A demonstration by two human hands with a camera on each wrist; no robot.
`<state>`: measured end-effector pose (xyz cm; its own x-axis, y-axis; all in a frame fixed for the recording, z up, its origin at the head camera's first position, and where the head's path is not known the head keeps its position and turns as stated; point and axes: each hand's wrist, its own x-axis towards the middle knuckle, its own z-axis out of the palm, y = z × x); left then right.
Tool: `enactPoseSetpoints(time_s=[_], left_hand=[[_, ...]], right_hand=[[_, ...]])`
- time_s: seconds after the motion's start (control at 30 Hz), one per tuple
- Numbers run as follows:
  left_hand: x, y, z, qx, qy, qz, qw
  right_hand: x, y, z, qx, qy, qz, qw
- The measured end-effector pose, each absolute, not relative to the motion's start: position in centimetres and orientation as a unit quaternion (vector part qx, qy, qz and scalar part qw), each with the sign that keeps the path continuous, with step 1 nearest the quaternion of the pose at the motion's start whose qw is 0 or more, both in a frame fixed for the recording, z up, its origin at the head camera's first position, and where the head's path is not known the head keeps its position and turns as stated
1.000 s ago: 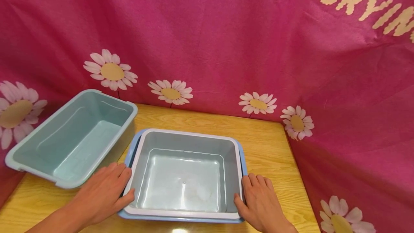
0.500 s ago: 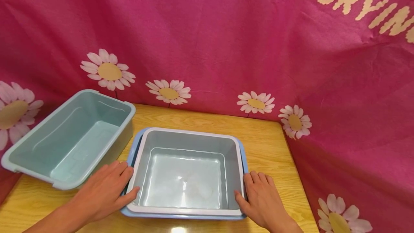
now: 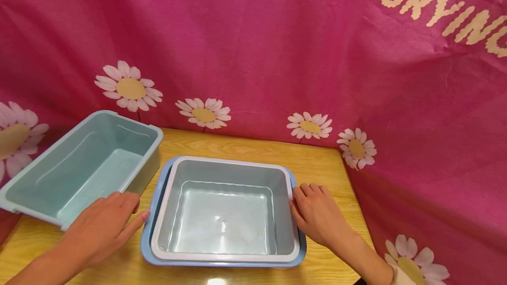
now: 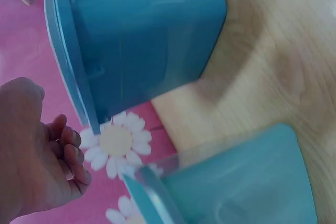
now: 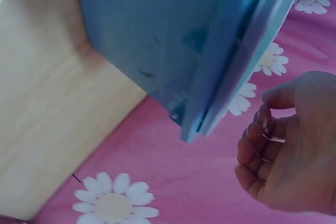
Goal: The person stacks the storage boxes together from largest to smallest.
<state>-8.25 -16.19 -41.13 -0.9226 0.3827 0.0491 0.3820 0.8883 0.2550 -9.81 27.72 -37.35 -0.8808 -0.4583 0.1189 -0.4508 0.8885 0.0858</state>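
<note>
A grey bin with a pale rim (image 3: pixel 225 257) sits nested inside a blue bin (image 3: pixel 148 250) on the wooden table. Its floor is bare, and the blue bin shows mainly as a rim around it. My left hand (image 3: pixel 101 228) is off the left rim, between the nested bins and a separate teal bin. Its fingers are loosely curled and hold nothing in the left wrist view. At the right rim is my right hand (image 3: pixel 318 214), overlapping the edge in the head view. In the right wrist view its loosely curled fingers (image 5: pixel 257 148) show a gap from the bins.
The teal bin (image 3: pixel 152 157) stands at the left, angled, with nothing inside. Behind and at the right hangs a pink cloth (image 3: pixel 253 56) printed with daisies and lettering. Bare wood of the table (image 3: pixel 321 166) shows behind and right of the nested bins.
My left hand has let go of the nested bins' left rim and moved left. My right hand has slid farther back along the right side and loosened. The bins stay nested.
</note>
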Motion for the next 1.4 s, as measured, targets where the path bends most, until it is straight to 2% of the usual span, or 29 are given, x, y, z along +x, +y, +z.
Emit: enactPoseSetpoints(time_s=[0.1,0.33,0.47,0.6,1.07,1.4], left_hand=[[-8.4,-16.9,-40.8,0.171,0.977,0.129,0.007],[-8.5,-18.9,-40.5,0.133,0.981,0.138,-0.017],[-8.8,-20.3,-40.0,0.098,0.985,0.141,0.009],[-9.1,-21.2,-39.6,0.072,0.986,0.145,0.030],[-8.0,-22.4,-40.5,0.060,0.988,0.145,-0.006],[-7.6,-23.9,-40.6,0.024,0.986,0.160,0.026]], right_hand=[[-11.0,27.6,-36.7,0.259,-0.963,-0.016,0.075],[-14.3,26.5,-35.8,0.317,-0.947,0.030,0.043],[-15.9,25.2,-35.2,0.338,-0.939,0.050,0.038],[-17.0,24.0,-34.4,0.344,-0.936,0.060,0.039],[-20.0,19.8,-32.8,0.364,-0.931,0.021,0.027],[-22.5,16.7,-33.2,0.366,-0.931,0.014,0.002]])
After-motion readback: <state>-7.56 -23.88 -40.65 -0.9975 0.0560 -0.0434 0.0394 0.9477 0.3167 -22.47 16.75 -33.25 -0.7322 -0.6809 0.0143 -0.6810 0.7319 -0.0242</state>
